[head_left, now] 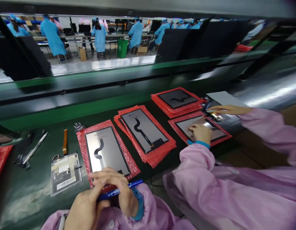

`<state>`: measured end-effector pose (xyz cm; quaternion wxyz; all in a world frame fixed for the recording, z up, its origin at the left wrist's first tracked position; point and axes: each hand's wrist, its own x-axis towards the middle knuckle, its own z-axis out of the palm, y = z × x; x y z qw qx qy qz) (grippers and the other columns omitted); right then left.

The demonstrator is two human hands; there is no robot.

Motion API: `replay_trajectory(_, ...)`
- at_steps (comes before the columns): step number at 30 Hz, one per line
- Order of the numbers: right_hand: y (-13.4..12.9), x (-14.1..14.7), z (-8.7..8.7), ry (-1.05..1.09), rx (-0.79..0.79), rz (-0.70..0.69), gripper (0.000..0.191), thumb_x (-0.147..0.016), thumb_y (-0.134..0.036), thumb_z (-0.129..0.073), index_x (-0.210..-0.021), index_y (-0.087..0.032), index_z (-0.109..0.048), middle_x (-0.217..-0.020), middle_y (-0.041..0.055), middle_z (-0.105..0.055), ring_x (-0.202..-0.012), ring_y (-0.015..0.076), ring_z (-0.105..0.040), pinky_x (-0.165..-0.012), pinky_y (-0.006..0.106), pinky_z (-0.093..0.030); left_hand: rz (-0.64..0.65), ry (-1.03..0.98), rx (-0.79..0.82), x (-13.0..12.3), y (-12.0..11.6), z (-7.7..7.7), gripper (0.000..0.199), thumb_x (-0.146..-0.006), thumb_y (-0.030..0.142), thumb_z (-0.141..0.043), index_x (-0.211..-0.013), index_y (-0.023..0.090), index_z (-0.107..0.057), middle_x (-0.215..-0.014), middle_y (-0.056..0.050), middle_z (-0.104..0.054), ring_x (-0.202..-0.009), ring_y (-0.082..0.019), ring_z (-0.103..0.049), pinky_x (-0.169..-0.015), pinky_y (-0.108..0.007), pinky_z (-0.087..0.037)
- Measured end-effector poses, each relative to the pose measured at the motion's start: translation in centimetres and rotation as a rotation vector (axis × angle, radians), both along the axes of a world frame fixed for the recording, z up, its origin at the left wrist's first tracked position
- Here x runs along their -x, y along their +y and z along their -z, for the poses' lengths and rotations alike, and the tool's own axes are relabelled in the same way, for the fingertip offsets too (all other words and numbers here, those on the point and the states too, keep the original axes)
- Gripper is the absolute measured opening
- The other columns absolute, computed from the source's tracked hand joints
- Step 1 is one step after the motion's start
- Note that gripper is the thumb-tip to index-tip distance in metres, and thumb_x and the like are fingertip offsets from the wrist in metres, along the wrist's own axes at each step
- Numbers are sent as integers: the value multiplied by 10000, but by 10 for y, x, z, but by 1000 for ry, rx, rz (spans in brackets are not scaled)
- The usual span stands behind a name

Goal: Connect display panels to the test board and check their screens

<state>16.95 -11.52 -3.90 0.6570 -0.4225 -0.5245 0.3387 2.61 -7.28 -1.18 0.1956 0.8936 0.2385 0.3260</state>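
Observation:
In front of my body my two hands are close together, fingers overlapping. A blue pen (113,193) runs between them. My left hand (84,207) is closed around the pen's left end, and my right hand (121,187) is curled across its middle. Just beyond my fingers, a display panel (111,148) with a black curved flex cable (98,153) lies on red bubble wrap (131,164). Left of it rests a flat, labelled part (66,174) with an orange flex cable (64,142). How my fingertips meet is partly hidden.
A second panel (138,123) tops a stack of red bubble bags, with another stack (176,99) behind. On the right, a co-worker's hands (201,132) work over a panel on red wrap. A white pen-like tool (35,147) lies left. A green ledge (54,116) borders the bench.

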Motion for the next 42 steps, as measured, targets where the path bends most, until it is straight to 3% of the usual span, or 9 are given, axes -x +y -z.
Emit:
replay_trajectory(8,3,-12,-9,-42,-11,-202,606,-1001,-603,-191,-1108,-418,-758,-1094,-17,-765,-1140,239,-705,-1012,448,-563,101,64,19,0,7,-1,281,-1042,400,-462,-1267,302,-597,-881,15,-797,-641,-173,-761,-522,-178,-577)
replay_trajectory(12,13,-18,-12,-150,73,-112,725,-1041,-625,-165,-1075,-216,-763,-1125,101,-750,-1114,236,-697,-1014,414,-556,55,63,-1,8,20,-4,334,-1064,414,-424,-1367,303,-514,-924,19,-790,-605,-133,-729,-556,-158,-560)
replay_trajectory(16,48,-43,-32,-419,0,-173,771,-1007,-722,-214,-1159,-160,-720,-1165,115,-733,-1132,205,-665,-1014,362,-518,-325,49,-58,42,73,-7,321,-1059,447,-415,-1200,241,-617,-655,50,-656,-493,-112,-605,-510,-176,-486)
replay_trajectory(19,90,-63,-40,-649,28,-72,533,-1053,-568,-373,-1208,-173,-696,-1199,88,-718,-1149,187,-634,-1011,339,-485,-695,202,-71,76,135,1,425,-1036,477,-332,-1226,228,-619,-917,-14,-698,-867,-218,-702,-784,-319,-555)
replay_trajectory(24,143,-71,-12,-962,226,144,257,-1032,-221,-486,-1180,-136,-677,-1181,108,-687,-1145,219,-571,-1002,358,-446,-924,571,-190,112,199,28,458,-964,381,-310,-1170,141,-642,-1030,-156,-671,-983,-355,-646,-835,-472,-548)
replay_trajectory(28,150,-64,16,-1002,234,133,256,-988,-201,-544,-1200,-122,-665,-1180,123,-662,-1159,267,-519,-1012,408,-428,-987,597,-268,113,201,31,517,-961,450,-337,-1179,109,-659,-1130,-224,-634,-1065,-404,-609,-847,-503,-534)
replay_trajectory(34,140,-61,19,-1099,265,50,305,-980,-299,-582,-1229,-136,-649,-1218,128,-621,-1179,287,-486,-1004,435,-423,-633,493,-17,60,191,29,452,-879,482,-475,-1158,161,-628,-1041,-156,-652,-1048,-350,-622,-1013,-513,-491)
replay_trajectory(38,131,-62,15,-1158,283,-16,407,-986,-375,-586,-1313,-134,-610,-1294,130,-596,-1209,291,-484,-1051,451,-418,-711,452,59,31,183,38,418,-846,317,-487,-1185,105,-609,-1055,-216,-636,-1089,-414,-603,-998,-589,-473)
replay_trajectory(42,120,-62,12,-1176,319,-43,518,-978,-435,-594,-1385,-115,-565,-1314,154,-583,-1215,324,-487,-1054,490,-430,-742,317,169,34,180,40,532,-754,151,-499,-1283,106,-539,-1010,-175,-666,-1035,-361,-660,-953,-513,-518)
